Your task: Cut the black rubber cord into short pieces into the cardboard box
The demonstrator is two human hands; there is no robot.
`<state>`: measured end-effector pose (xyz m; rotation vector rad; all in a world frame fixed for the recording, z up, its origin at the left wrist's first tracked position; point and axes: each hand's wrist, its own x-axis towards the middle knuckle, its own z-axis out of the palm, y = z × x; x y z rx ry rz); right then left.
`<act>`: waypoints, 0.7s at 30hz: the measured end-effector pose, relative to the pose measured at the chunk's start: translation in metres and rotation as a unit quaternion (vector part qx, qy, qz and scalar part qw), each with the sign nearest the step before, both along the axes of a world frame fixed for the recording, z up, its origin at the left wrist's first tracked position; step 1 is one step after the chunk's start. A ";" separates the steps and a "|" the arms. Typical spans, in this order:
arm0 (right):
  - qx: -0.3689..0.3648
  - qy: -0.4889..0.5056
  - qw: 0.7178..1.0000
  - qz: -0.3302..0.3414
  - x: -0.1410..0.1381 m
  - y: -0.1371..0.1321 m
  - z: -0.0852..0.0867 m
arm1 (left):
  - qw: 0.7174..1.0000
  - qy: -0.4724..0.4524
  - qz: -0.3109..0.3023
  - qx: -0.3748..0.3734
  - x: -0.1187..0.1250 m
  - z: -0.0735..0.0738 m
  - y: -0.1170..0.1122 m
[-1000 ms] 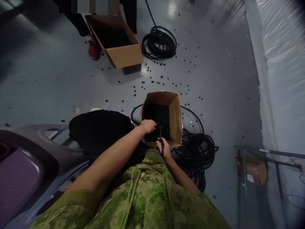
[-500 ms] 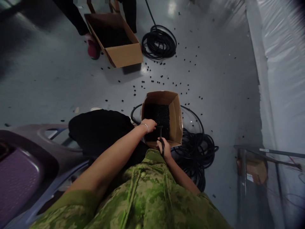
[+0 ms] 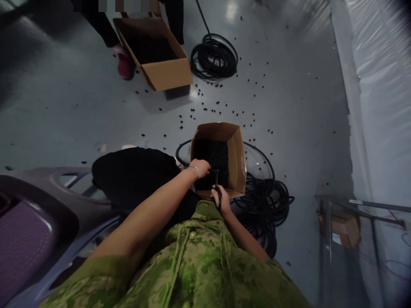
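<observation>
My left hand, with a bangle at the wrist, reaches over an open cardboard box. Its fingers are pinched on the end of a thin black hose. Closed around the black handles of a pair of scissors, my right hand is at the box's near edge. The scissors point away from me, their tip at the hose between the hands. Small black cut pieces fill the bottom of the box. Whether the blades are closed is too small to tell.
Black hose coils lie right of the box, and another coil lies farther off. A person's red shoe is beside a second box. Small black pieces dot the floor. A purple-seated chair stands at left.
</observation>
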<state>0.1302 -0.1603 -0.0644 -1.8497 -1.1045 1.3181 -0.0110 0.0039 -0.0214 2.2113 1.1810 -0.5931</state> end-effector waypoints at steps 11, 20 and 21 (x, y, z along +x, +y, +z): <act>0.015 0.000 1.000 0.004 0.000 0.000 0.000 | 1.000 0.006 -0.010 0.003 0.000 0.004 0.000; 0.012 0.005 1.000 -0.005 0.000 0.001 -0.001 | 1.000 -0.009 -0.002 0.000 0.001 0.000 0.000; 0.012 0.004 1.000 -0.003 0.000 0.001 0.000 | 1.000 -0.009 0.000 0.003 0.001 -0.001 0.000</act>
